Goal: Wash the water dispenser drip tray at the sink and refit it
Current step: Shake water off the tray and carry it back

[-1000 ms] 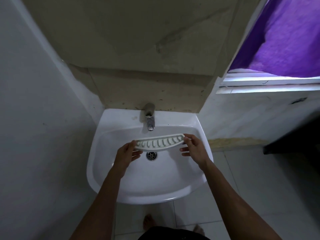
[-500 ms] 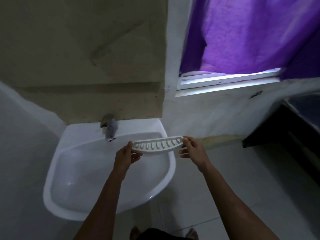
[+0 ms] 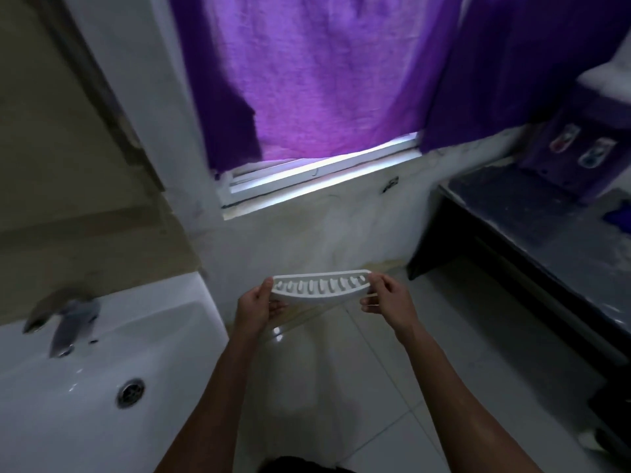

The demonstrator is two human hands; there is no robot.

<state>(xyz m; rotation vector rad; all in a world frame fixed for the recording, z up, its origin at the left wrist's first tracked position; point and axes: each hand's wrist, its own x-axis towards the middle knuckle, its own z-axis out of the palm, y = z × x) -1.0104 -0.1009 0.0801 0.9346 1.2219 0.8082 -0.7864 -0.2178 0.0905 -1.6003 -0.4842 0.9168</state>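
Note:
The white curved drip tray (image 3: 321, 288) with its row of slots is held level above the tiled floor, to the right of the sink. My left hand (image 3: 257, 307) grips its left end and my right hand (image 3: 387, 302) pinches its right end. The white sink (image 3: 191, 322) lies at the lower left with its metal tap (image 3: 65, 322) and drain (image 3: 130, 392). The purple water dispenser (image 3: 577, 145), with two taps on its front, stands on the dark counter at the upper right.
A dark counter (image 3: 532, 233) runs along the right side. A purple curtain (image 3: 324, 73) hangs over the window ahead, above a white sill (image 3: 321, 175). Pale floor tiles (image 3: 444, 336) stretch between sink and counter.
The view has swung right, away from the sink. The tray, in both hands throughout, has left the basin and now hangs over the floor. The dispenser has come into view.

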